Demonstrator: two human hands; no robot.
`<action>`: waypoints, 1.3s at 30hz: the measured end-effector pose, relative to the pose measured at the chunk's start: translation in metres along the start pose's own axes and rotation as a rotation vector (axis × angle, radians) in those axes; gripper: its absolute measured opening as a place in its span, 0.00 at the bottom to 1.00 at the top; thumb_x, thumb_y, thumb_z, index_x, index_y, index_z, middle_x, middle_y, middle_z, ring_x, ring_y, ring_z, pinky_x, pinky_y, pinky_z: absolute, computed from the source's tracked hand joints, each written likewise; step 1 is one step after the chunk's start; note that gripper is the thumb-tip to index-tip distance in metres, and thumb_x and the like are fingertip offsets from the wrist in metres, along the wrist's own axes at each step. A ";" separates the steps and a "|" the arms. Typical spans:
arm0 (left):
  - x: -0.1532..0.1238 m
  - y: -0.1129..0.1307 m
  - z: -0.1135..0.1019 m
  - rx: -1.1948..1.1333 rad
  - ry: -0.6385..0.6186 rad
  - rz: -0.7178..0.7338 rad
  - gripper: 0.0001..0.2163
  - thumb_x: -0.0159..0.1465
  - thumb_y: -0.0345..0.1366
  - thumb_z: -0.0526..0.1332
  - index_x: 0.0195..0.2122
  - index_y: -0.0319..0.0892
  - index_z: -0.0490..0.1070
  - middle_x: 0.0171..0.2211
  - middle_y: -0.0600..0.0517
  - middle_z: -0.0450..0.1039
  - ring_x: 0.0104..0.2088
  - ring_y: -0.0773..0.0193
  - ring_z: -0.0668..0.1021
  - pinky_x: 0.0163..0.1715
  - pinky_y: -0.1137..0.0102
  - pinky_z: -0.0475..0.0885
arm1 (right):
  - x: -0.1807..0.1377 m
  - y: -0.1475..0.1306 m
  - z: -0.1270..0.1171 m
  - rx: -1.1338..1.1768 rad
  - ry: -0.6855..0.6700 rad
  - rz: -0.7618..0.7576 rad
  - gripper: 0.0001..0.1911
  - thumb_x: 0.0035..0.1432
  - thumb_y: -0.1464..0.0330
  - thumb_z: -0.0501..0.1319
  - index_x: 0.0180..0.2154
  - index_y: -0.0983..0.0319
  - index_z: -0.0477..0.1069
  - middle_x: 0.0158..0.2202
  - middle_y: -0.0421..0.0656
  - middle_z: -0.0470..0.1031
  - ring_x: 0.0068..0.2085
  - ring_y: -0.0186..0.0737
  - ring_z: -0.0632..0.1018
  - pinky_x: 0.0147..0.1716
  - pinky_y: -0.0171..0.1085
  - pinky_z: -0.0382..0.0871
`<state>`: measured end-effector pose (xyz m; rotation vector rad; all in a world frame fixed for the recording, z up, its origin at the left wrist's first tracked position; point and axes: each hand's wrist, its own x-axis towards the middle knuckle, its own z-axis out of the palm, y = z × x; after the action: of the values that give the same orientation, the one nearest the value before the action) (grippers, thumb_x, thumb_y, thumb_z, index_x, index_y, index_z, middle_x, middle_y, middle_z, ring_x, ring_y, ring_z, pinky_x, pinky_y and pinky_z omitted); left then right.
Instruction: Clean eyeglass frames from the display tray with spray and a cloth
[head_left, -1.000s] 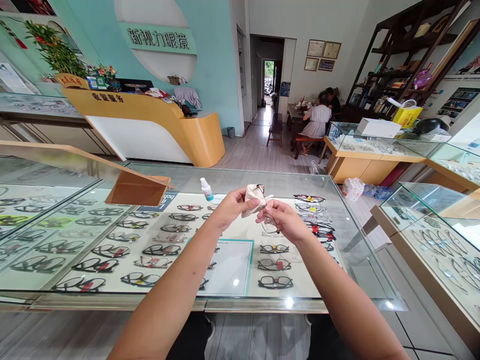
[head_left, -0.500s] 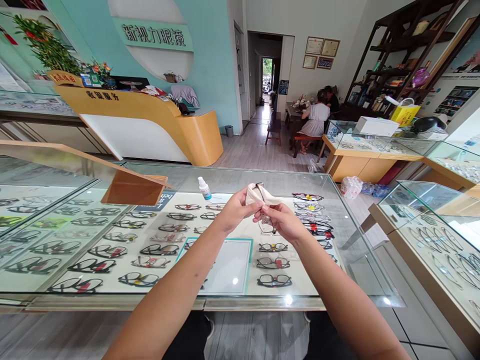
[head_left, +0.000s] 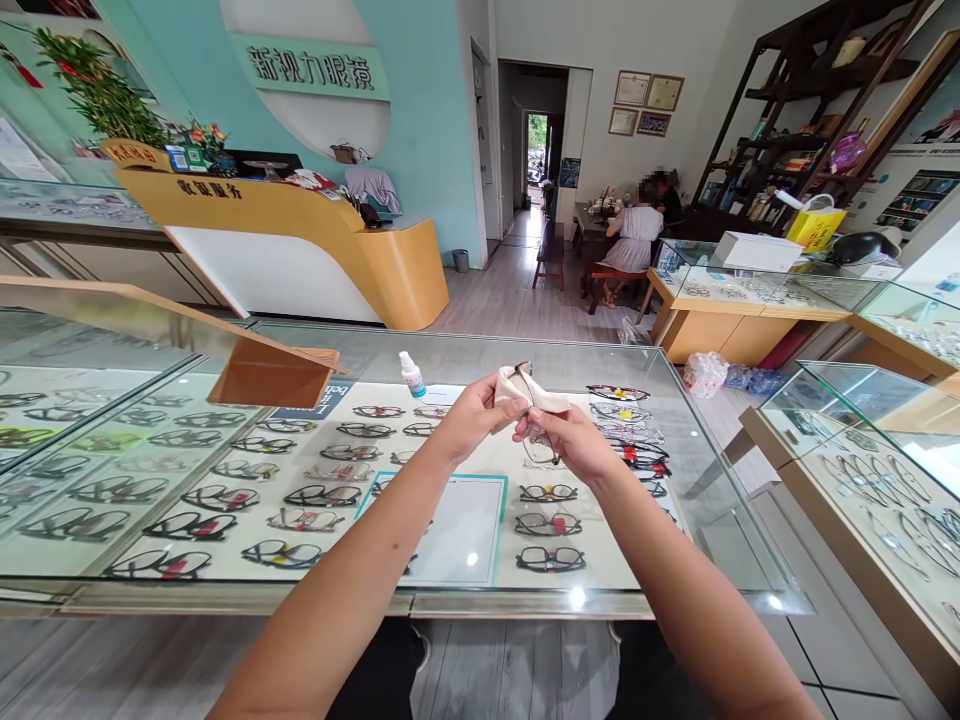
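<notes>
Over a glass display case (head_left: 675, 420) full of eyeglass frames, my left hand (head_left: 472, 415) pinches a pale cleaning cloth (head_left: 516, 388) folded around the upper lens of a thin-rimmed pair of glasses (head_left: 538, 440). My right hand (head_left: 574, 440) grips those glasses lower down, fingers closed on the frame beside the other lens. Both hands meet above the middle of the case. A small white spray bottle (head_left: 411, 374) with a blue label stands on the glass just left of my left hand.
A wooden divider (head_left: 270, 372) rests on the case at left. More glass cases (head_left: 847, 430) run along the right. A curved yellow reception counter (head_left: 300, 240) stands behind. Two people sit at a table (head_left: 637, 235) far back, near dark shelving (head_left: 802, 140).
The cloth has shifted slightly on the lens as my left fingers rub; both hands stay in nearly the same place. The view moved a little.
</notes>
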<state>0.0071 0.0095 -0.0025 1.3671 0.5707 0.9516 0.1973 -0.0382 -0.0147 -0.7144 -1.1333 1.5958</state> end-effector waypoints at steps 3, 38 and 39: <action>-0.001 0.000 0.005 0.017 -0.035 -0.005 0.18 0.63 0.48 0.76 0.41 0.41 0.74 0.24 0.55 0.76 0.22 0.65 0.76 0.28 0.68 0.74 | -0.001 0.002 0.003 0.020 -0.019 0.015 0.23 0.54 0.50 0.79 0.38 0.61 0.82 0.33 0.44 0.83 0.37 0.43 0.82 0.42 0.41 0.70; 0.003 -0.013 0.010 -0.082 0.016 0.022 0.21 0.61 0.47 0.78 0.44 0.41 0.73 0.27 0.54 0.77 0.23 0.66 0.76 0.26 0.69 0.73 | 0.003 0.008 -0.006 -0.010 -0.029 0.017 0.23 0.55 0.50 0.78 0.41 0.62 0.82 0.35 0.44 0.83 0.39 0.43 0.83 0.46 0.42 0.70; 0.003 -0.013 0.011 -0.088 0.044 0.021 0.21 0.61 0.50 0.77 0.42 0.41 0.73 0.25 0.54 0.77 0.21 0.66 0.75 0.24 0.69 0.72 | 0.003 0.009 -0.005 -0.017 -0.030 0.017 0.23 0.55 0.50 0.78 0.40 0.62 0.82 0.35 0.44 0.83 0.39 0.43 0.83 0.47 0.43 0.70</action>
<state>0.0207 0.0071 -0.0128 1.2783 0.5420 1.0145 0.1976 -0.0341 -0.0244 -0.7153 -1.1672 1.6181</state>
